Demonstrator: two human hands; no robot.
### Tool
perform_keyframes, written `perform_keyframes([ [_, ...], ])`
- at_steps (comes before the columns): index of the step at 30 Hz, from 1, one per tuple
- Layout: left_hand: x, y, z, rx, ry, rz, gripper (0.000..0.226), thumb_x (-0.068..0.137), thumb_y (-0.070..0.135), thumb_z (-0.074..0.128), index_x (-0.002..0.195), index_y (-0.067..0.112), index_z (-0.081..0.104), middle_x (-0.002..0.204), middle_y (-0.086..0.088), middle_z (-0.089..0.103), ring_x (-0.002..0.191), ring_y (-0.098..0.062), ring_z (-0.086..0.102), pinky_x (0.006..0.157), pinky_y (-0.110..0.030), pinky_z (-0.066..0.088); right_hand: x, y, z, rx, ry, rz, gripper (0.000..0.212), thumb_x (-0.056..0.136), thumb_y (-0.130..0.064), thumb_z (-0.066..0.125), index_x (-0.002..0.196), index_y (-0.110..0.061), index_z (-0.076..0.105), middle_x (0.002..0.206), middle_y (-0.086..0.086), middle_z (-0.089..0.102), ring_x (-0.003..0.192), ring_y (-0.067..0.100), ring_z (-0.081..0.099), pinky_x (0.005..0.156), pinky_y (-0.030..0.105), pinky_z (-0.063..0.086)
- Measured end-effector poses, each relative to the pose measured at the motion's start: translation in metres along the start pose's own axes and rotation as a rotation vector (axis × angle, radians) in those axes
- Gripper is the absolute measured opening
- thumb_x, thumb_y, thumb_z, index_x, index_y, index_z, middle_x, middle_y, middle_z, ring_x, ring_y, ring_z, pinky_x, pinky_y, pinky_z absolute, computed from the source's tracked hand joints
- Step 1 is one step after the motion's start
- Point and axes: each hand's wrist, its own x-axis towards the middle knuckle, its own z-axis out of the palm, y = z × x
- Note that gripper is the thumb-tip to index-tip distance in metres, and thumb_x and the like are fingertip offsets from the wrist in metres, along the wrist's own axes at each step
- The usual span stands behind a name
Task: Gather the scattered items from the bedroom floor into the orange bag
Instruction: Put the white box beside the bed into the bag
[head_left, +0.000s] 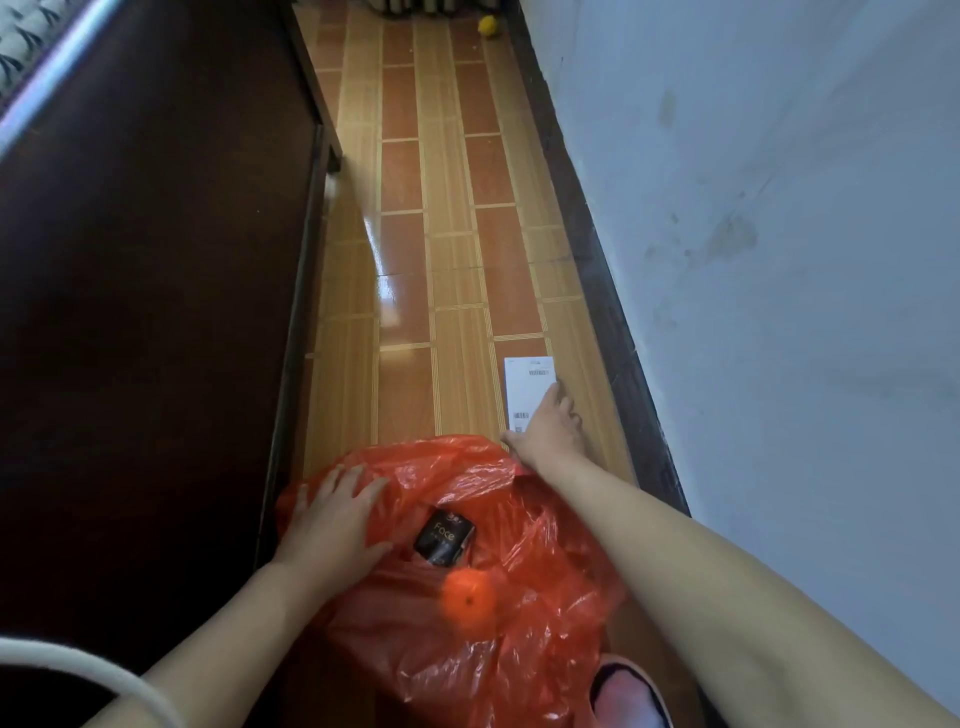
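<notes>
Orange bag (457, 613) slumped on floor, mouth open, already holding black packet (444, 535) and orange fruit (469, 598). Left hand (332, 525) flat on rim, fingers spread. Right hand (548, 431) on white label (527, 387), fingers extended, not pinching. Advised: slide label to lift an edge, pinch, then bag. Yellow item (488, 26) remains far off.

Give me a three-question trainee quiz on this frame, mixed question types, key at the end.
1. True or false: the right hand rests on the white paper label lying on the floor.
2. Which item is still far from the orange bag? A) black packet B) orange fruit C) yellow object
3. Fill in: the left hand presses on the ____.

Key: 1 true; 2 C; 3 orange bag.
</notes>
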Motion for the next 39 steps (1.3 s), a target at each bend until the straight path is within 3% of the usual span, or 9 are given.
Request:
perform_keyframes([
  [4,-0.001,-0.008,0.002,-0.005,0.002,-0.03,0.087,0.087,0.058,0.065,0.158,0.038,0.02,0.165,0.004,0.02,0.155,-0.024,0.013,0.123,-0.055,0.019,0.004,0.01,0.005,-0.053,0.007,-0.034,0.124,0.076,-0.043,0.086,0.161,-0.008,0.002,0.155,0.016,0.032,0.136,0.038,0.041,0.109,0.044,0.04],
  [10,0.001,-0.012,0.006,-0.026,-0.012,-0.038,0.094,0.081,0.06,0.07,0.158,0.038,0.02,0.165,0.005,0.021,0.154,-0.023,0.015,0.122,-0.055,0.022,0.004,0.025,-0.021,0.156,0.102,-0.054,0.098,0.078,-0.039,0.076,0.157,-0.017,0.022,0.148,0.011,0.04,0.132,0.036,0.043,0.102,0.046,0.043],
  [13,0.002,-0.008,0.003,-0.024,0.015,-0.039,0.092,0.08,0.061,0.07,0.156,0.038,0.024,0.164,0.003,0.023,0.153,-0.023,0.017,0.121,-0.054,0.024,-0.016,0.022,-0.043,0.411,0.127,-0.108,0.077,0.08,-0.034,0.073,0.148,-0.023,0.039,0.136,0.002,0.047,0.122,0.025,0.05,0.085,0.037,0.042],
  [15,0.002,-0.004,-0.001,-0.018,0.024,-0.048,0.092,0.08,0.06,0.07,0.157,0.037,0.023,0.165,0.001,0.022,0.153,-0.024,0.017,0.121,-0.054,0.024,-0.036,0.023,-0.056,0.441,0.097,-0.19,0.076,0.082,-0.032,0.075,0.151,-0.022,0.043,0.137,-0.002,0.049,0.119,0.017,0.051,0.087,0.03,0.04],
  [18,0.001,0.003,-0.006,-0.014,0.02,-0.065,0.092,0.08,0.056,0.072,0.156,0.036,0.024,0.164,-0.001,0.022,0.152,-0.026,0.018,0.12,-0.056,0.026,-0.072,0.031,-0.061,0.352,0.011,-0.396,0.081,0.076,-0.034,0.08,0.149,-0.021,0.049,0.141,-0.007,0.051,0.123,0.012,0.052,0.093,0.024,0.04],
  [22,-0.004,0.004,-0.008,-0.015,0.0,-0.112,0.083,0.077,0.05,0.07,0.15,0.035,0.034,0.156,-0.001,0.031,0.145,-0.027,0.029,0.111,-0.056,0.035,-0.107,0.042,-0.038,0.081,-0.072,-0.668,0.085,0.062,-0.044,0.067,0.144,-0.026,0.051,0.144,-0.006,0.052,0.126,0.019,0.055,0.103,0.043,0.047],
  [32,-0.019,-0.01,-0.009,-0.13,0.059,-0.174,0.06,0.091,0.013,0.05,0.147,0.032,0.041,0.133,-0.006,0.048,0.119,-0.031,0.054,0.092,-0.045,0.054,-0.132,0.048,0.0,-0.443,-0.147,-0.959,0.087,0.066,-0.027,0.077,0.146,-0.029,0.043,0.151,-0.003,0.048,0.129,0.024,0.051,0.112,0.048,0.034],
  [36,-0.021,-0.015,-0.013,-0.197,0.13,-0.122,0.042,0.092,0.011,0.051,0.127,0.031,0.061,0.111,-0.003,0.063,0.101,-0.03,0.066,0.08,-0.036,0.054,-0.139,0.039,0.01,-0.473,-0.207,-1.027,0.089,0.07,-0.028,0.078,0.15,-0.028,0.039,0.157,0.0,0.042,0.135,0.027,0.046,0.116,0.052,0.03],
  [39,-0.02,-0.015,-0.016,-0.208,0.119,-0.112,0.035,0.088,0.01,0.05,0.111,0.027,0.07,0.108,-0.004,0.069,0.102,-0.031,0.067,0.08,-0.035,0.054,-0.142,0.03,0.019,-0.469,-0.23,-1.113,0.09,0.066,-0.027,0.077,0.148,-0.028,0.04,0.156,0.0,0.043,0.135,0.026,0.045,0.116,0.053,0.029],
])
